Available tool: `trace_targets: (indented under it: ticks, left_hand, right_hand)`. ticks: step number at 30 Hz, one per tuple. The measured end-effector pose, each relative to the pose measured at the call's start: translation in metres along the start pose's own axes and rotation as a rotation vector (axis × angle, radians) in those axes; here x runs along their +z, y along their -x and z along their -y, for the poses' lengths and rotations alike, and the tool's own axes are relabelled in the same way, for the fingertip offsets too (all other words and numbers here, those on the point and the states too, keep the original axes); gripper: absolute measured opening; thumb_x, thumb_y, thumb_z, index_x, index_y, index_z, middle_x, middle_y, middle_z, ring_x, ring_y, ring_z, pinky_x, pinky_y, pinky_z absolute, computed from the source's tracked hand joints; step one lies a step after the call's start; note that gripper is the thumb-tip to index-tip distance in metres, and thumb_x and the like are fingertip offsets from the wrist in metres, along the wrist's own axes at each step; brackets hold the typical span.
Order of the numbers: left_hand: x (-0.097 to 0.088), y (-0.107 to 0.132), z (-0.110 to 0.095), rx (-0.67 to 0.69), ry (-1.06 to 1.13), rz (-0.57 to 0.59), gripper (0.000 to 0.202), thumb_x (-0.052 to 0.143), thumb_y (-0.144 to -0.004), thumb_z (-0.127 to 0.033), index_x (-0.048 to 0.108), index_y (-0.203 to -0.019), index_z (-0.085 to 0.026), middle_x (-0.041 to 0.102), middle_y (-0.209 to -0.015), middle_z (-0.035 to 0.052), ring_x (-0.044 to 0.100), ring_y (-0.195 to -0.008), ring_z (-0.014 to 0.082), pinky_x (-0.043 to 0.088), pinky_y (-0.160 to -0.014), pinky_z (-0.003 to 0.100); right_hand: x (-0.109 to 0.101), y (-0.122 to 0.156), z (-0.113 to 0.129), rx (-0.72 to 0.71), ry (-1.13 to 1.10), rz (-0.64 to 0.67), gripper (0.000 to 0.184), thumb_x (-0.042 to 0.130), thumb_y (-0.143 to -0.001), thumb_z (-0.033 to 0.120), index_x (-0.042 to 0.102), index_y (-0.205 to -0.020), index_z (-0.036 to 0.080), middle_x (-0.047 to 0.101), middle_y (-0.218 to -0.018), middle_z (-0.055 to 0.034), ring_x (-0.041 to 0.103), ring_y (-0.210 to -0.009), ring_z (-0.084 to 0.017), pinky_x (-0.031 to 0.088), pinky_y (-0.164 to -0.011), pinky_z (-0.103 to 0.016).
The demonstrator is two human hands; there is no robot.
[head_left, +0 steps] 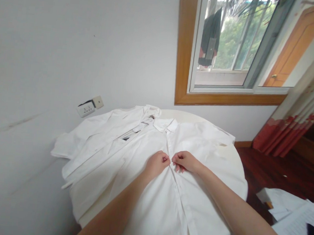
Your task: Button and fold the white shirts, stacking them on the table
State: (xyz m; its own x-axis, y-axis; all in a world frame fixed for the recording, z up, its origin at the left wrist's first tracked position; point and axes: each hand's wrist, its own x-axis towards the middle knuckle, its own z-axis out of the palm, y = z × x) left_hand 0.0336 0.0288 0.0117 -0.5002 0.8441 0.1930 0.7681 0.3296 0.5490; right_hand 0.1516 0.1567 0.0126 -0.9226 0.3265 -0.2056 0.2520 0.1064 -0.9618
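Both hands point(170, 161) pinch the white shirt's point(144, 203) placket.

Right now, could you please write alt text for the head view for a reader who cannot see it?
The left hand and right hand pinch a white shirt at its front opening, spread on a round table. A second white shirt lies to its left, near a wall socket.

Plain white running across whole shirt point(167, 198). Cream-white showing on table point(189, 117). Orange-brown wood colouring window frame point(183, 61). Cream curtain point(298, 117) carrying red floral print, solid red banding toward hem. Dark reddish-brown gleaming on floor point(277, 174). Off-white greying across wall point(70, 45).
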Motion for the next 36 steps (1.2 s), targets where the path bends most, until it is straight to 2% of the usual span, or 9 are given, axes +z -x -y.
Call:
trace_targets:
  ticks: [6,10,15,23,28,36]
  left_hand:
    - [-0.001,0.003,-0.002,0.006,-0.056,-0.008,0.01,0.057,-0.078,-0.018,0.066,-0.074,-0.017,0.058,-0.074,-0.0008,0.052,-0.069,0.0104,0.038,-0.065,0.021]
    - [0.001,0.002,0.002,0.023,-0.046,0.006,0.011,0.055,-0.078,-0.017,0.066,-0.077,-0.017,0.058,-0.075,-0.0006,0.053,-0.071,0.0107,0.038,-0.067,0.021]
    - [0.001,0.0,0.003,0.015,-0.04,0.014,0.012,0.054,-0.078,-0.016,0.066,-0.078,-0.017,0.059,-0.076,-0.0003,0.053,-0.071,0.0111,0.039,-0.068,0.022]
    - [-0.001,0.001,0.0,0.023,-0.06,0.019,0.011,0.054,-0.079,-0.016,0.064,-0.077,-0.017,0.059,-0.076,0.0,0.054,-0.072,0.0118,0.04,-0.069,0.022]
    - [-0.003,0.005,-0.001,0.044,-0.071,0.015,0.009,0.056,-0.079,-0.019,0.065,-0.079,-0.018,0.06,-0.079,0.0003,0.055,-0.072,0.0112,0.04,-0.069,0.022]
    - [-0.001,0.007,-0.004,-0.021,-0.099,-0.017,0.007,0.059,-0.078,-0.021,0.066,-0.078,-0.018,0.062,-0.08,0.0002,0.056,-0.074,0.0111,0.04,-0.069,0.022]
  right_hand:
    - [0.008,-0.001,-0.001,-0.012,0.044,-0.074,0.006,0.054,-0.076,0.014,0.055,-0.07,0.015,0.057,-0.046,0.0057,0.051,-0.038,-0.007,0.036,-0.037,-0.016]
    - [0.013,-0.003,-0.004,-0.03,0.096,-0.121,0.006,0.053,-0.076,0.013,0.054,-0.072,0.017,0.058,-0.048,0.0059,0.051,-0.038,-0.008,0.038,-0.037,-0.017]
    - [0.016,-0.005,-0.008,-0.06,0.222,-0.178,0.01,0.051,-0.077,0.01,0.053,-0.073,0.018,0.056,-0.048,0.0068,0.046,-0.033,-0.007,0.033,-0.035,-0.017]
    - [0.018,-0.007,-0.012,-0.198,0.463,-0.29,0.008,0.054,-0.077,0.01,0.059,-0.073,0.016,0.059,-0.054,0.0025,0.055,-0.049,-0.008,0.039,-0.052,-0.018]
    - [0.015,-0.009,-0.016,-0.169,0.438,-0.255,0.008,0.053,-0.077,0.012,0.059,-0.074,0.016,0.059,-0.054,0.0023,0.054,-0.048,-0.009,0.037,-0.05,-0.018]
    - [0.015,-0.003,-0.011,-0.152,0.364,-0.216,0.009,0.05,-0.077,0.01,0.056,-0.074,0.017,0.055,-0.05,0.0044,0.051,-0.042,-0.008,0.036,-0.045,-0.018]
